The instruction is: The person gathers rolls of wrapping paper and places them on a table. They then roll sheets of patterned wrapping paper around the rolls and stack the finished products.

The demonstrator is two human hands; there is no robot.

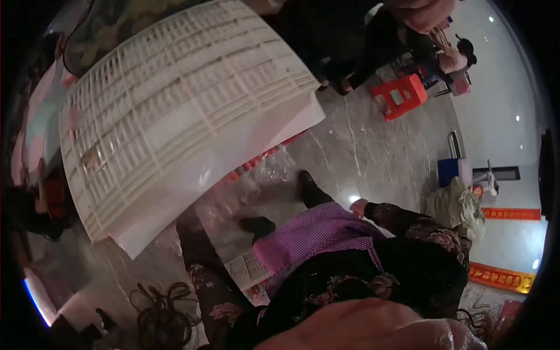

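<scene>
your right hand (358,207) rests by the purple cloth (309,233) (fingers unclear, cannot tell); the white slatted panel (175,111) stands beside.

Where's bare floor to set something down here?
Bare marble floor lies between the white slatted panel, the red stool and the blue box. It is crowded under the panel's lower edge, with crinkled plastic wrap, the shoes and a printed sheet.

White slatted panel (175,111) — red stool (400,96) beyond
</scene>
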